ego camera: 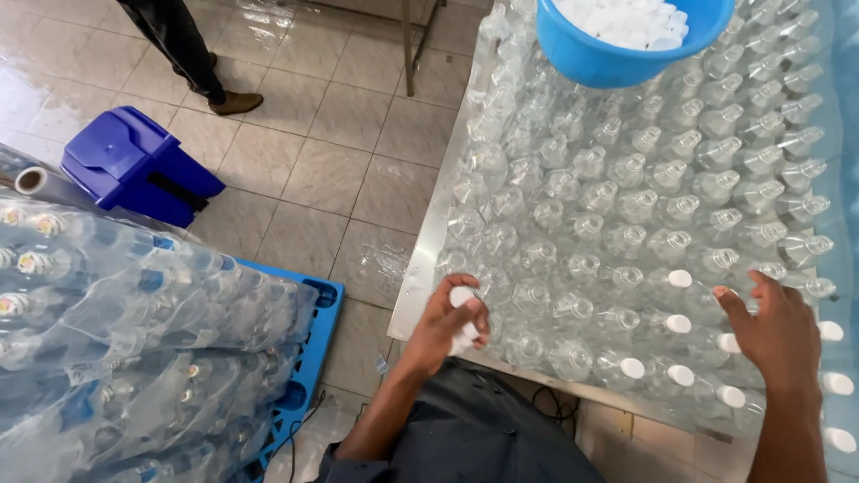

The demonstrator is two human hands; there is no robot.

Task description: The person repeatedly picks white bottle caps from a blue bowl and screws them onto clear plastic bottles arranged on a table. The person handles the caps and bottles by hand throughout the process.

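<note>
Steel table [428,259], ribbed clear bottles [617,201]

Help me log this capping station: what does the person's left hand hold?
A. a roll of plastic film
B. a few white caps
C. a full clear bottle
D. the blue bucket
B: the left hand is curled around a few white caps at the table's near edge, while the right hand rests on the clear bottles.

White caps [463,333] bunched loosely above clear, upright, mostly uncapped bottles [617,224].
</note>
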